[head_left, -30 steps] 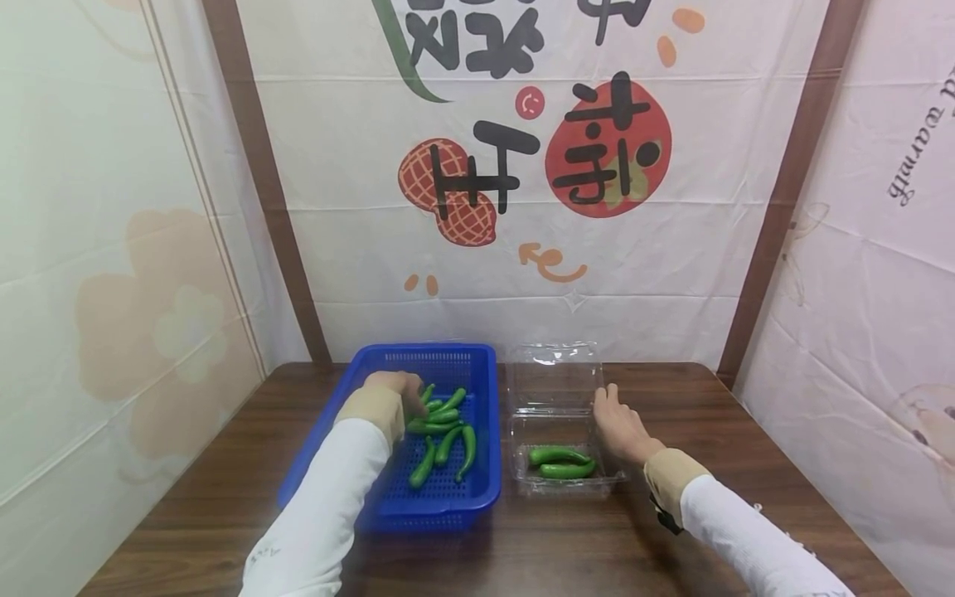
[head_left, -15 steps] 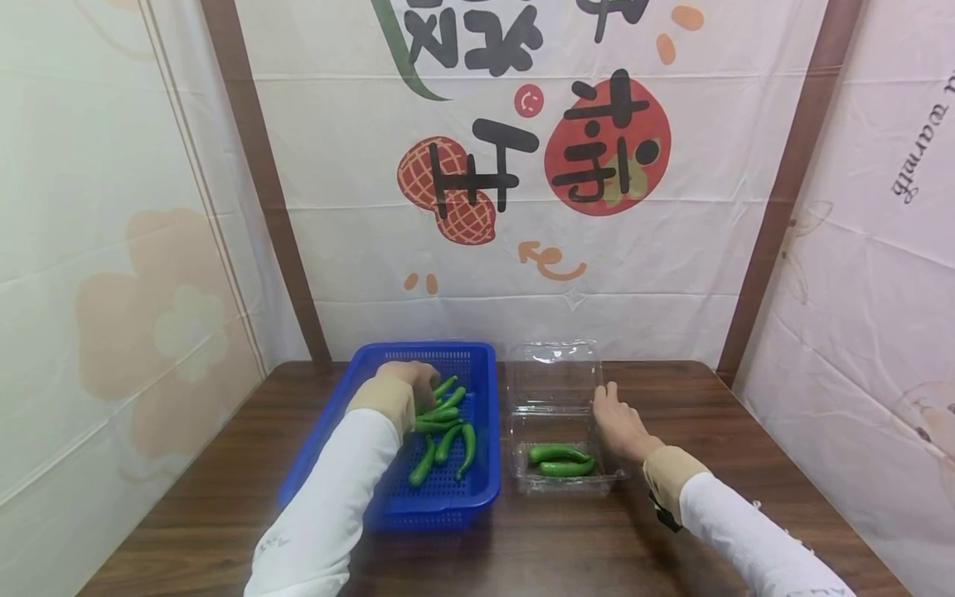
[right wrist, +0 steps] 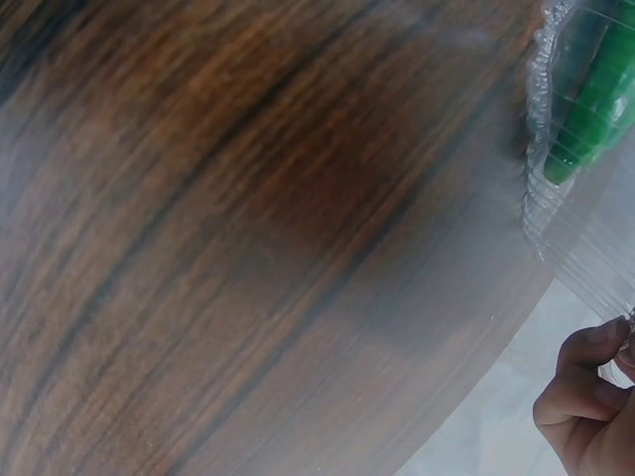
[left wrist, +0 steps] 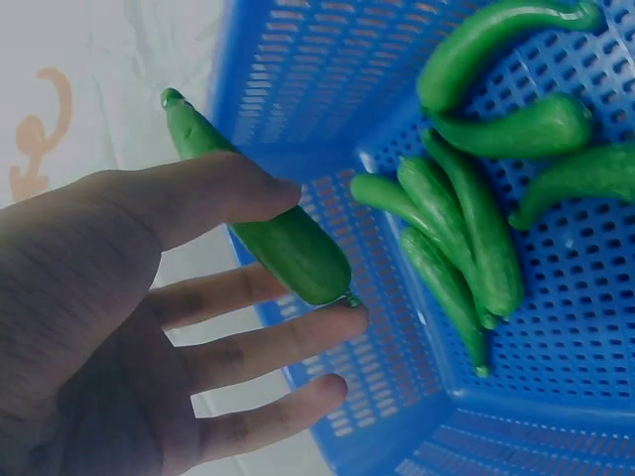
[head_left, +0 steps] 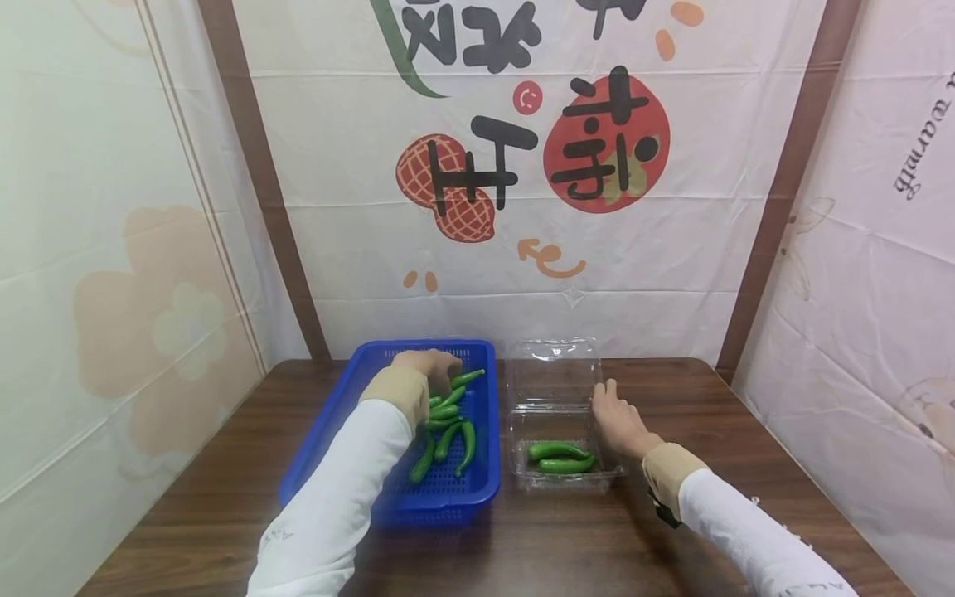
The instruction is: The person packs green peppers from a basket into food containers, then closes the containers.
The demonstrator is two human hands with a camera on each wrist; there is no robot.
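Note:
My left hand [head_left: 433, 367] is over the far part of a blue perforated basket [head_left: 427, 504]. In the left wrist view, its thumb and fingers pinch a green pepper [left wrist: 298, 260], with the lower fingers spread. Several more green peppers [left wrist: 486, 233] lie on the basket floor below. At the right, my right hand [head_left: 622, 424] is at the side of an open clear plastic clamshell box [head_left: 533, 424]. In the right wrist view, its thumb and a finger pinch the box edge. Two green peppers [head_left: 565, 466] lie inside the box, near its front.
Basket and box stand side by side on a dark brown wooden table [head_left: 574, 547], the basket on the left. The box's lid [head_left: 555, 377] is folded back toward the far wall. White printed cloth [head_left: 358, 274] encloses the table's back and sides.
My left hand has moved rightward and farther back in the basket, with a pepper now showing at its fingers. The right hand stays at the box.

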